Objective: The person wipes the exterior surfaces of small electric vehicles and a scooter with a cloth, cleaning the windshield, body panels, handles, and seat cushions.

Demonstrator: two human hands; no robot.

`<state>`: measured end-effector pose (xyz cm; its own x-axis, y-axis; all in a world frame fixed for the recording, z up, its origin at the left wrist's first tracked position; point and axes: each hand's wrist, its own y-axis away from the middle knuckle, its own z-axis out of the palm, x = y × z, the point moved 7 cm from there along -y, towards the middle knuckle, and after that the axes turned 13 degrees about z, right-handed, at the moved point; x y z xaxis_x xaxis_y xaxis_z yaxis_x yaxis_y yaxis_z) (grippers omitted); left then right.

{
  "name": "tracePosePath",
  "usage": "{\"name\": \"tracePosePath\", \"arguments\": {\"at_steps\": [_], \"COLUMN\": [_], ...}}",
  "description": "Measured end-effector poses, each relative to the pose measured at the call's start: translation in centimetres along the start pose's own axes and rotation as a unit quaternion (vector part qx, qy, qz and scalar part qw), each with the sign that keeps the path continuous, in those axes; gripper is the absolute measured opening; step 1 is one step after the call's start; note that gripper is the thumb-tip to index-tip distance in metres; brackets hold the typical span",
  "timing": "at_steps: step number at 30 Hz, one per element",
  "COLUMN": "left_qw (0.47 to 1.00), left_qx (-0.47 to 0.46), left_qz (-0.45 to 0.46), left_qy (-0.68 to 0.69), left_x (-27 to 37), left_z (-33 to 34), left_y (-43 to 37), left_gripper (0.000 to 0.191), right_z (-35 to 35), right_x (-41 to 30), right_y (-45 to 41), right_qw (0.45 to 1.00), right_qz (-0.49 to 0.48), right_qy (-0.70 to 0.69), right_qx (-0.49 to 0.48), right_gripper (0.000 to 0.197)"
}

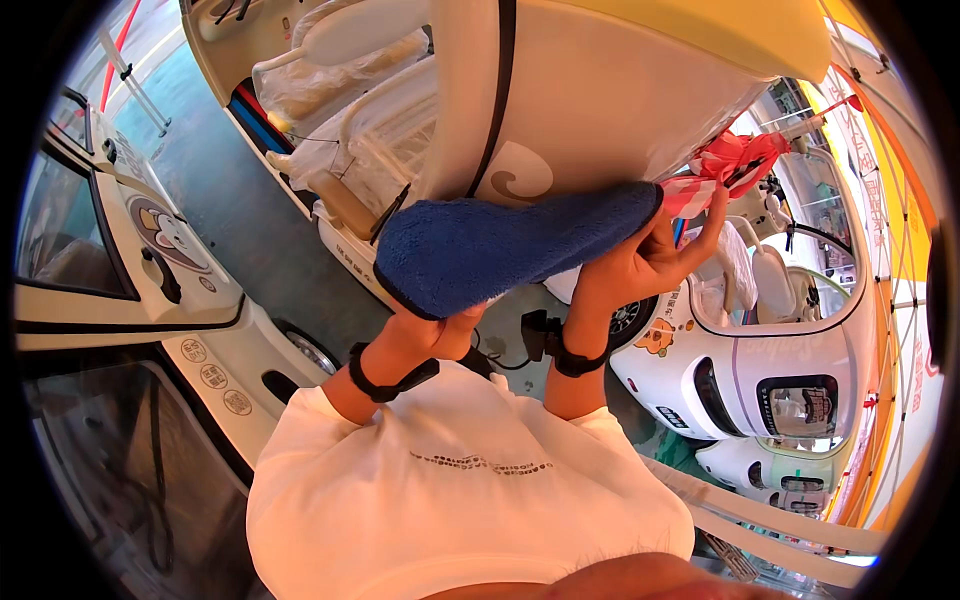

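Observation:
A blue microfiber cloth [502, 251] with a dark edge is stretched between my two hands, just in front of a cream vehicle body panel [592, 97]. My left hand [442, 330] grips the cloth's lower left end from below, its fingers partly hidden by the cloth. At the cloth's right end, my right hand [652, 251] pinches it, with some fingers extended upward. Behind those fingers a knotted red and white fabric [742, 165] hangs on a pole; whether the hand touches it, I cannot tell. Black bands are on both wrists.
A cream vehicle [210, 352] with a dark door handle stands close on the left. The open cabin ahead has plastic-wrapped seats [390, 135]. More small white vehicles [735, 367] are parked at right, beside cords, poles and banners. Pale straps [780, 517] cross the lower right.

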<state>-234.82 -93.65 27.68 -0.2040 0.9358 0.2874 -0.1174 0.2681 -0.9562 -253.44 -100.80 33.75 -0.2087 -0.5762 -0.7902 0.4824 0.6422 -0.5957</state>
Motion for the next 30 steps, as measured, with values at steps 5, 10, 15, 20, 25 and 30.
{"name": "tracePosePath", "arguments": {"at_steps": [5,10,15,20,25,30], "left_qw": [0.989,0.944,0.97,0.957,0.95,0.951], "left_qx": [-0.026,-0.052,-0.045,-0.152,-0.03,0.108], "left_qz": [-0.049,0.009,-0.167,-0.054,0.056,0.088], "left_qy": [-0.138,-0.327,-0.173,-0.24,-0.307,-0.274], "left_x": [-4.3,-7.2,-9.2,-8.2,-4.8,-6.1], "left_z": [-2.1,-4.0,-3.5,-0.2,1.4,0.8], "left_y": [5.7,10.2,8.8,1.7,-6.1,1.3], "left_gripper": [0.026,0.047,0.062,0.058,0.055,0.08], "right_z": [2.8,-0.5,-0.4,-0.2,-0.1,-3.8], "right_x": [-0.1,9.3,3.4,2.2,10.0,15.6], "right_y": [3.1,3.3,4.9,2.7,0.3,3.5], "right_qw": [0.925,0.986,0.961,0.967,0.959,0.959], "right_qz": [-0.328,-0.115,-0.184,-0.113,-0.15,-0.171], "right_qy": [0.181,0.027,0.102,0.107,0.154,0.154], "right_qx": [-0.07,-0.115,-0.179,-0.199,-0.184,-0.167], "right_gripper": [0.074,0.062,0.107,0.124,0.1,0.079]}}
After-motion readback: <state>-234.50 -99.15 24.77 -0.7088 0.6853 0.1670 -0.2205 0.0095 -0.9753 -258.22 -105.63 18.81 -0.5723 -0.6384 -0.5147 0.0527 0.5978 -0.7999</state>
